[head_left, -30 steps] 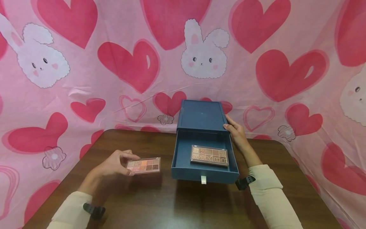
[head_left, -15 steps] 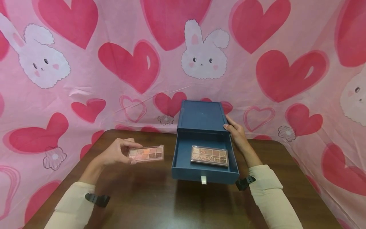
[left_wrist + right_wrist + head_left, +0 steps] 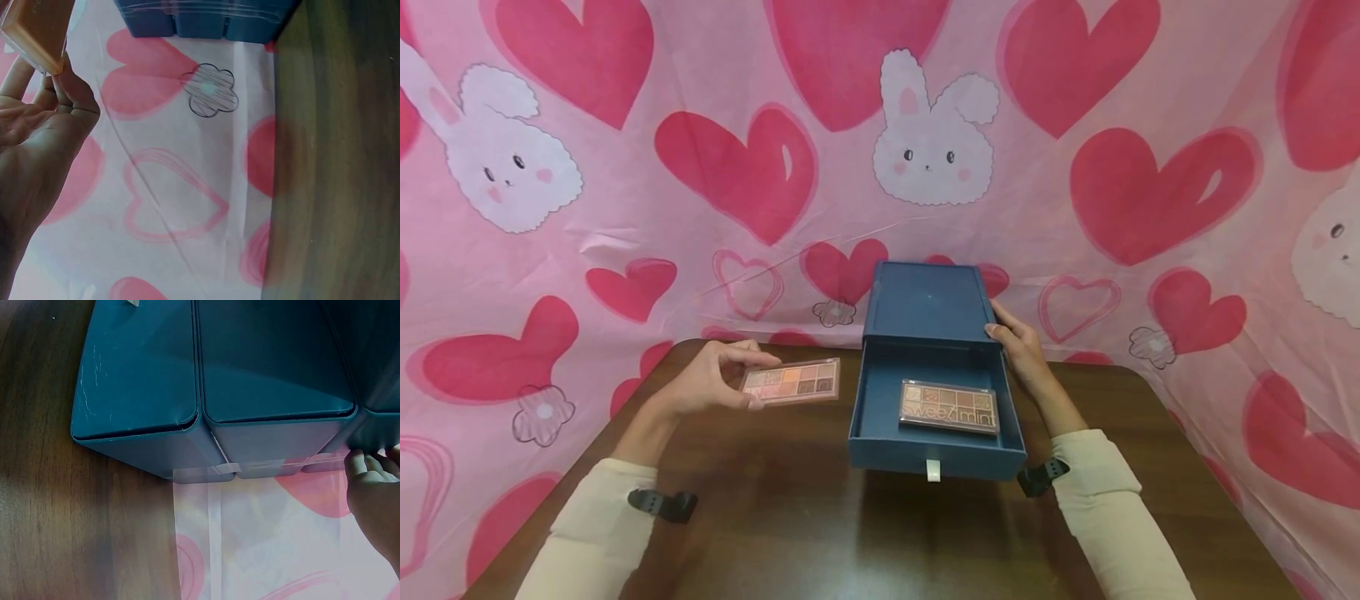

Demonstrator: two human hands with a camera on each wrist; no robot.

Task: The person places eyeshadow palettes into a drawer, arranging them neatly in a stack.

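Observation:
My left hand [image 3: 707, 383] pinches an eyeshadow palette [image 3: 801, 382] by its left end, thumb below and fingers above. It shows pink, orange and brown pans and is held in the air, left of the open drawer [image 3: 880, 400]. In the left wrist view the same palette [image 3: 40, 31] shows its back. A second palette [image 3: 951, 408], lettered "sweet mint", lies in the drawer. My right hand [image 3: 1026, 354] holds the right side of the blue drawer box [image 3: 928, 300]. In the right wrist view the right hand's fingertips [image 3: 357, 464] touch its side.
Below the open drawer, the right wrist view shows other shut blue drawers [image 3: 134, 369] in the stack. A white pull tab [image 3: 933, 471] hangs from the open drawer's front. The stack stands on a brown wooden table [image 3: 760, 517], before a pink heart-and-rabbit cloth [image 3: 842, 192].
My left hand has lifted the palette higher and moved it slightly right, nearer the open drawer. The right hand, the drawer and the palette inside have stayed in place.

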